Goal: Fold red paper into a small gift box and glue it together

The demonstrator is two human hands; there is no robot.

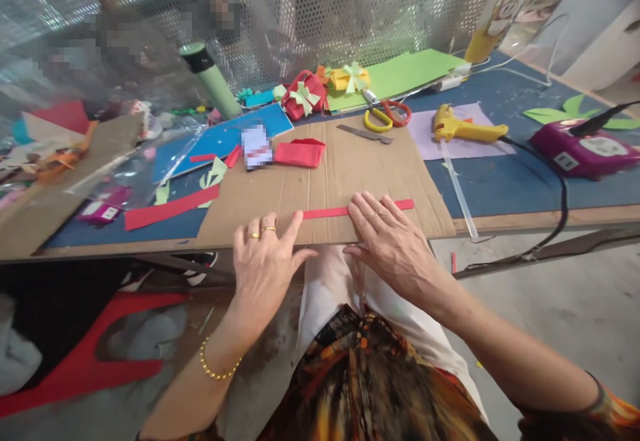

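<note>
A narrow red strip (pixel 325 213) lies flat across the brown cardboard (pixel 270 194) near the table's front edge. My left hand (pixel 265 254) rests at the strip's left end, index fingertip touching it, thumb spread and fingers bent over the cardboard. Across the strip's right part lies my right hand (pixel 387 231), its fingers flat and pressing on it; the strip's right end sticks out beyond them. Behind the hands are a folded red piece (pixel 300 153), a metal blade (pixel 365 135) and scissors (pixel 379 121) with yellow and orange handles.
A yellow glue gun (pixel 470 127) with a clear stick lies on purple paper (pixel 425 135) at right, near a purple box (pixel 585 147) with a black cable. A wider red strip (pixel 170 208), blue board (pixel 270 124) and green bottle (pixel 213 81) are at left.
</note>
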